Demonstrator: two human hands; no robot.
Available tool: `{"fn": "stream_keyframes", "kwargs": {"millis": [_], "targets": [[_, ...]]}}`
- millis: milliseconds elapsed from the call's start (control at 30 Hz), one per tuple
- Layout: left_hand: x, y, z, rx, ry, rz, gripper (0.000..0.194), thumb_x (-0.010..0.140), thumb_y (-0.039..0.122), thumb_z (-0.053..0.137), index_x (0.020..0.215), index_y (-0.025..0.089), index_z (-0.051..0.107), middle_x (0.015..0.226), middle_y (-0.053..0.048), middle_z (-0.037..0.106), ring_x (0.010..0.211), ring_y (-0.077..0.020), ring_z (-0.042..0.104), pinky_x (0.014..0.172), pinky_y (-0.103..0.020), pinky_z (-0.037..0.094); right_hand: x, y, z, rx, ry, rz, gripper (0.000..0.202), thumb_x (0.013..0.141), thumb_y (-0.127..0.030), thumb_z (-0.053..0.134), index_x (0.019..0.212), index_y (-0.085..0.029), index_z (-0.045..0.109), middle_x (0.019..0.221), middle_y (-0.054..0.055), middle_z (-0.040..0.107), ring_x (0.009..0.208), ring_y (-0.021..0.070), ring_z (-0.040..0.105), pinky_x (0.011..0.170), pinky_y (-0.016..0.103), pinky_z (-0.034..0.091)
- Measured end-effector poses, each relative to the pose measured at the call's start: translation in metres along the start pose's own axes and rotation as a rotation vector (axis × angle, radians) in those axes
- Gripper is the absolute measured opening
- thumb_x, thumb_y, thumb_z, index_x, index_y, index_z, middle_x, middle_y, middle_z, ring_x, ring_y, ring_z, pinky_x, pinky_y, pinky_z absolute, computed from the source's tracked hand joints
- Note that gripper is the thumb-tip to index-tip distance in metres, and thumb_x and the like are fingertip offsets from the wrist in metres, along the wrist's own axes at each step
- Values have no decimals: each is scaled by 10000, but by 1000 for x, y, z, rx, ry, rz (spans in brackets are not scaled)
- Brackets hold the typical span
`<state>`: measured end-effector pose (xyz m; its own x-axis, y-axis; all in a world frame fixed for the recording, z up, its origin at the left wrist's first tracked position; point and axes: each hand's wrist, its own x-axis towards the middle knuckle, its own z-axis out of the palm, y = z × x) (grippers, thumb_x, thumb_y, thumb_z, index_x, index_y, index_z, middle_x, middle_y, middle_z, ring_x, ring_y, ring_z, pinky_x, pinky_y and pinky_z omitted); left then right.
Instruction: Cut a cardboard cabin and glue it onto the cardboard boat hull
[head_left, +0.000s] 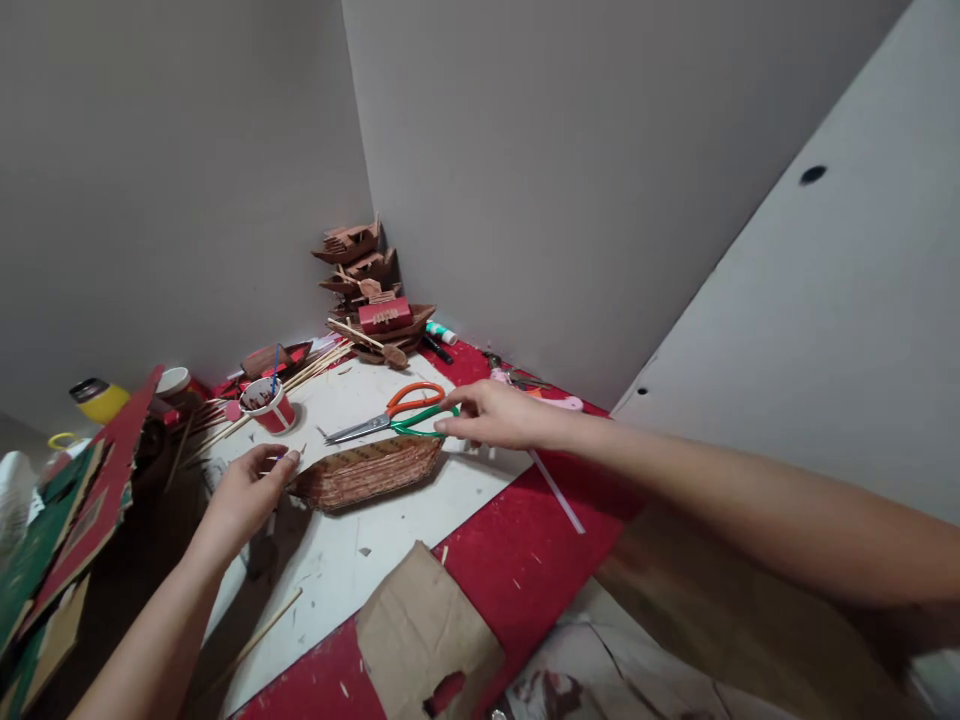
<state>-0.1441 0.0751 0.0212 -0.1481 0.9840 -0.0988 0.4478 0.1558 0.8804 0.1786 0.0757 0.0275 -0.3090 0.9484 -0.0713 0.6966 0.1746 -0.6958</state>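
Scissors with one orange and one green handle lie partly open behind a brown cardboard boat hull. My right hand is at the green handle, its thumb and fingers curved around that loop; whether it grips the loop firmly is hard to tell. My left hand is near the left tip of the hull, thumb and index finger pinched together on a small thin piece too small to name. The hull rests on the white board.
A red-and-white paint cup with a blue stick stands behind my left hand. Stacked model boats fill the corner by the walls. Coloured cardboard sheets lean at left. Brown paper lies at the front edge.
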Motion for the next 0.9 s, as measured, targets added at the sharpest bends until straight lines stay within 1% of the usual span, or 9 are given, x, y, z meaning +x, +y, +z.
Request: {"fn": "stream_keyframes", "kwargs": {"millis": [100, 267, 400, 500, 600, 667, 733, 800, 900], "targets": [[1, 0, -5, 193, -20, 38, 267, 579, 417, 790, 669, 182, 704, 493, -2, 613, 476, -173, 500, 499, -261, 319, 8, -6, 16, -27, -26, 33, 381, 812, -392, 635, 1070, -114, 668, 636, 40, 660, 529, 156, 599, 495, 251, 421], [-3, 0, 1, 329, -88, 12, 302, 640, 474, 733, 665, 174, 708, 398, 8, 563, 370, -178, 483, 438, -268, 321, 23, -9, 35, -52, -80, 21, 272, 781, -326, 621, 954, -122, 672, 534, 12, 605, 450, 136, 554, 457, 245, 399], [-8, -2, 6, 309, -131, -16, 440, 674, 587, 679, 713, 150, 712, 504, -30, 634, 424, -201, 566, 441, -280, 397, 31, -10, 39, -112, -73, -9, 207, 748, -293, 621, 873, -143, 689, 538, 6, 588, 468, 131, 533, 474, 246, 366], [-17, -2, -2, 305, -40, 3, 541, 678, 643, 662, 854, 134, 711, 638, -72, 693, 516, -235, 631, 492, -305, 453, 27, -13, 30, -163, 13, -43, 253, 754, -327, 635, 921, -148, 695, 662, 39, 631, 584, 154, 553, 529, 258, 345], [-42, -1, -15, 301, 113, 52, 637, 735, 684, 589, 1101, 165, 640, 829, -89, 719, 664, -245, 672, 578, -312, 492, 8, -12, 17, -185, 130, -51, 304, 807, -343, 608, 1027, -143, 675, 720, 49, 634, 643, 161, 540, 558, 264, 316], [-68, -4, -19, 269, 151, 71, 600, 762, 682, 570, 1106, 193, 621, 858, -80, 713, 683, -234, 670, 604, -311, 503, -12, -9, 13, -105, 152, -70, 274, 841, -346, 576, 990, -141, 680, 647, 23, 604, 589, 139, 513, 543, 256, 313], [-99, -9, -15, 217, 70, 31, 572, 742, 668, 613, 1073, 202, 625, 804, -62, 709, 634, -212, 639, 601, -306, 502, -34, -6, 19, 60, 52, -127, 275, 855, -370, 557, 911, -134, 687, 620, 16, 593, 566, 128, 511, 533, 247, 338], [-130, -14, -3, 140, -42, -60, 594, 717, 645, 660, 1109, 202, 602, 750, -52, 699, 653, -216, 629, 593, -294, 496, -53, -3, 33, 203, -84, -139, 309, 833, -390, 584, 939, -122, 695, 663, 27, 619, 584, 130, 532, 536, 243, 374], [-166, -18, 23, 21, -95, -166, 727, 710, 539, 734, 1312, 220, 480, 712, -19, 692, 661, -200, 628, 643, -280, 495, -71, -3, 62, 388, -263, -68, 541, 779, -358, 651, 1261, -118, 599, 764, 33, 662, 601, 127, 547, 535, 235, 408]]}}
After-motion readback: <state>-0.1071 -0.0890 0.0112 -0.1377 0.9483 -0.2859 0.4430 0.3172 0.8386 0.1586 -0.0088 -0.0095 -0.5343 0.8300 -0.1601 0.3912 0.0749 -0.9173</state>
